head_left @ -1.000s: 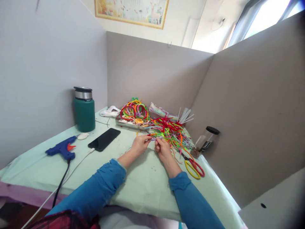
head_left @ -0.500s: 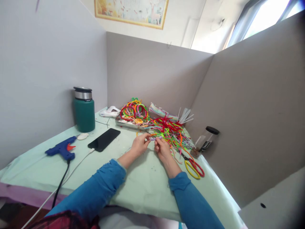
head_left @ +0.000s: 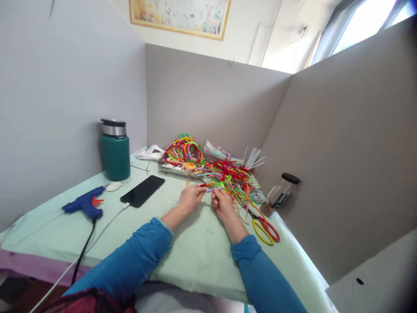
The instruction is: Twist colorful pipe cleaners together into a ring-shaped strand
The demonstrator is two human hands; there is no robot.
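Observation:
Between my two hands runs a lilac pipe cleaner (head_left: 210,190), just in front of the heap of supplies. My left hand (head_left: 191,198) pinches its left end with thumb and fingers, and red and orange fuzzy lengths show just past the fingertips. My right hand (head_left: 222,203) is closed on the other end. Behind the hands lies a tangled pile of coloured pipe cleaners (head_left: 233,170). Bent pipe-cleaner rings (head_left: 176,145) rest on a metal tray (head_left: 180,173) full of small pieces. Scissors (head_left: 266,231) with red and yellow handles lie right of my right hand.
On the left are a blue glue gun (head_left: 85,203), a black phone (head_left: 142,191) on a white cable and a green flask (head_left: 115,156). Clear glue sticks (head_left: 254,158) lie at the back. A black-lidded jar (head_left: 283,191) is at the right. Grey partitions (head_left: 215,95) enclose the table.
Both hands stay nearly in place. My left fingers have shifted slightly on the pipe cleaner, and more red shows beyond them.

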